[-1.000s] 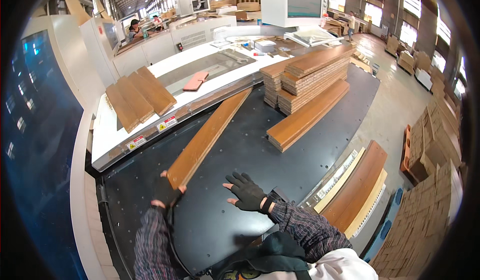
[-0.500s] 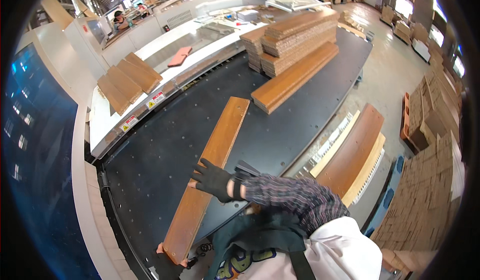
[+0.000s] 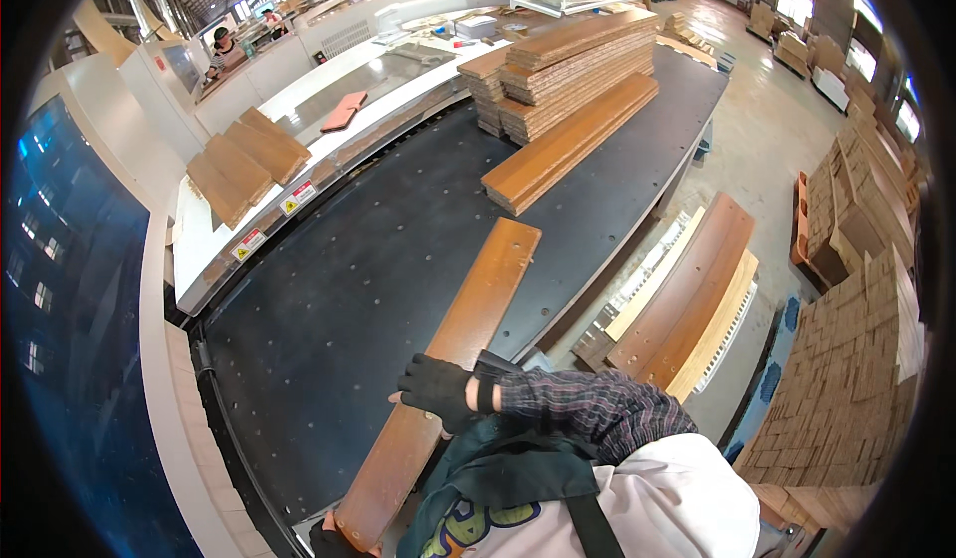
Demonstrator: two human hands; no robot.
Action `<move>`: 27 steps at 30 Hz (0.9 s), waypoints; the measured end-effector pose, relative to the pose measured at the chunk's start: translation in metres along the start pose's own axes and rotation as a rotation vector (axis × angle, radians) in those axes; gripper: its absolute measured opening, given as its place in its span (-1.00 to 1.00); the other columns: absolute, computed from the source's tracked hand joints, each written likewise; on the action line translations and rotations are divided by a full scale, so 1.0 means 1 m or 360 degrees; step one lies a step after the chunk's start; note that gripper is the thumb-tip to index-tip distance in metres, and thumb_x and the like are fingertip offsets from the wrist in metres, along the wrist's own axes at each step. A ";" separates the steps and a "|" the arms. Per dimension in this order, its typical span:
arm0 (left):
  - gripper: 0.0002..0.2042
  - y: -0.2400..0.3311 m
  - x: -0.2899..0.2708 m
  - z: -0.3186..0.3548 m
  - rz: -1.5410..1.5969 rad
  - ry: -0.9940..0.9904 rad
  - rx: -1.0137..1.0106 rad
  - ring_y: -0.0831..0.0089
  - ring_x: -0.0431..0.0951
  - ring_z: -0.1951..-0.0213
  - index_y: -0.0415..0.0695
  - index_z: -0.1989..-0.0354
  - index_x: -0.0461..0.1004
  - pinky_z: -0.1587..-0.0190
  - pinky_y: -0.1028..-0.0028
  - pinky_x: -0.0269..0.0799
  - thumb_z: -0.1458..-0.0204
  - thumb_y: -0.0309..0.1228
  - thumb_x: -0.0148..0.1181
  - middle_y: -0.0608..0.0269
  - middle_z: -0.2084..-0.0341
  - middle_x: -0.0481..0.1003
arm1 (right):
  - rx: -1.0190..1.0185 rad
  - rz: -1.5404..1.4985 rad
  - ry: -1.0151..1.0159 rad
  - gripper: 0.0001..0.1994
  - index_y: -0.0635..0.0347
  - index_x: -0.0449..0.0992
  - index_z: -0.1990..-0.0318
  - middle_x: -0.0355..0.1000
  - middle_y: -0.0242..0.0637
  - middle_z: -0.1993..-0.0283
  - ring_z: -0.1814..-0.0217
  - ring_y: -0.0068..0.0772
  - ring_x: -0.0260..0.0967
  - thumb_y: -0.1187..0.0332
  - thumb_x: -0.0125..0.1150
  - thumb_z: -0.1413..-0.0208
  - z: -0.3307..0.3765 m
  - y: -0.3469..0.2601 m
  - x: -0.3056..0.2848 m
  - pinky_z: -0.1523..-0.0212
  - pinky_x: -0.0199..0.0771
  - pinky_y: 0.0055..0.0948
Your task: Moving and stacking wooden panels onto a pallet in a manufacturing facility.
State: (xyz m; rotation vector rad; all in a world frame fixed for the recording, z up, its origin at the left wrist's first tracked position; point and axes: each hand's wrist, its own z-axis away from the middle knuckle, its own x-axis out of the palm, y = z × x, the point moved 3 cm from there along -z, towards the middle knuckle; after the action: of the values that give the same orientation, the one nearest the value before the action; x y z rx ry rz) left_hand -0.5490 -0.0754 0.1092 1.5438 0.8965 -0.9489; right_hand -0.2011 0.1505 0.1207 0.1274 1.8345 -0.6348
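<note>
A long brown wooden plank [image 3: 485, 289] slants across the near part of the black table, with small holes at its ends. My right hand [image 3: 438, 389], in a black fingerless glove, lies across the plank's middle with its fingers curled over the left edge. My left hand [image 3: 334, 538], also dark-gloved, grips the plank's near end at the bottom of the view; most of it is hidden. Beyond the plank's far end, a single brown board [image 3: 573, 145] rests on the table beside a tall stack of similar boards [image 3: 588, 70].
The black table [image 3: 329, 309] is dotted with small holes. Along its far-left side runs a white machine bed [image 3: 289, 120] bearing several short boards [image 3: 224, 180] and a pink case [image 3: 345, 111]. Lower right are more brown boards [image 3: 687, 289] and large piles of wood [image 3: 846, 389]. A person [image 3: 224, 50] is far left.
The plank has shifted right and toward me, its far end now farther from the stack. Both hands moved with it, and my right hand's fingers, spread before, are now closer together.
</note>
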 end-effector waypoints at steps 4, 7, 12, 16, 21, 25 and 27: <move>-0.05 0.040 -0.017 -0.047 -0.0177 -0.0123 0.0200 -0.08 0.55 0.23 -0.15 -0.39 0.19 0.16 0.07 0.48 0.17 0.05 0.45 -0.10 0.17 0.55 | 0.0201 -0.0016 0.0062 -0.01 0.20 0.41 -0.21 0.40 -0.12 -0.02 -0.10 -0.05 0.29 0.10 0.56 0.61 0.037 0.011 -0.019 -0.25 0.20 -0.12; -0.01 0.044 -0.003 -0.085 -0.0152 -0.0300 0.0134 -0.03 0.47 0.04 -0.34 -0.30 0.19 0.01 0.09 0.43 0.39 -0.20 0.53 -0.13 0.09 0.44 | 0.0360 0.0136 -0.0101 0.04 0.18 0.31 -0.30 0.39 -0.15 -0.12 -0.21 -0.09 0.25 0.07 0.60 0.52 0.051 0.030 -0.041 -0.34 0.12 -0.08; 0.06 0.043 0.020 -0.160 -0.0134 -0.0287 0.0422 -0.05 0.45 0.14 -0.43 -0.28 0.21 0.04 0.10 0.41 0.47 -0.08 0.51 -0.15 0.10 0.44 | 0.0664 0.0268 -0.0112 0.05 0.11 0.24 -0.36 0.35 -0.09 -0.26 -0.44 0.00 0.11 0.00 0.58 0.40 0.077 0.068 -0.064 -0.49 -0.17 0.11; 0.10 0.067 0.014 -0.209 -0.0334 -0.0466 0.0404 -0.02 0.53 0.09 -0.45 -0.30 0.18 -0.02 0.19 0.45 0.42 0.03 0.52 -0.20 0.06 0.50 | 0.0747 0.0212 0.0050 0.02 0.12 0.26 -0.36 0.24 -0.11 -0.37 -0.52 -0.01 -0.05 -0.04 0.56 0.35 0.093 0.086 -0.073 -0.52 -0.25 0.11; 0.18 0.093 -0.004 -0.254 -0.0453 -0.0989 0.0505 -0.15 0.57 0.10 -0.58 -0.26 0.16 0.01 0.16 0.48 0.36 0.21 0.49 -0.33 0.11 0.50 | 0.0730 0.0212 0.0117 0.02 0.13 0.26 -0.36 0.20 -0.05 -0.39 -0.53 0.05 -0.06 -0.05 0.57 0.33 0.099 0.094 -0.068 -0.52 -0.26 0.12; 0.10 0.167 -0.030 -0.313 -0.0164 -0.0837 0.0621 -0.15 0.44 -0.14 -0.46 -0.35 0.09 -0.18 0.15 0.36 0.18 0.14 0.46 -0.40 -0.08 0.40 | 0.0668 0.0154 0.0231 0.02 0.14 0.27 -0.34 0.20 -0.01 -0.38 -0.52 0.08 -0.06 -0.04 0.58 0.37 0.100 0.098 -0.063 -0.51 -0.23 0.15; 0.05 0.207 -0.027 -0.352 -0.0085 -0.0771 0.0766 -0.12 0.37 -0.23 -0.34 -0.40 0.06 -0.24 0.15 0.30 0.12 0.09 0.45 -0.39 -0.17 0.33 | 0.0635 0.0142 0.0314 0.02 0.12 0.29 -0.32 0.22 0.00 -0.36 -0.50 0.12 -0.03 -0.04 0.58 0.40 0.104 0.100 -0.061 -0.50 -0.21 0.16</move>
State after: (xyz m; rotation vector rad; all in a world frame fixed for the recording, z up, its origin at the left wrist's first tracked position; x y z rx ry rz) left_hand -0.3312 0.2381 0.2562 1.5755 0.3772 -1.5767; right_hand -0.0522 0.1985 0.1175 0.5505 1.8558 -0.9460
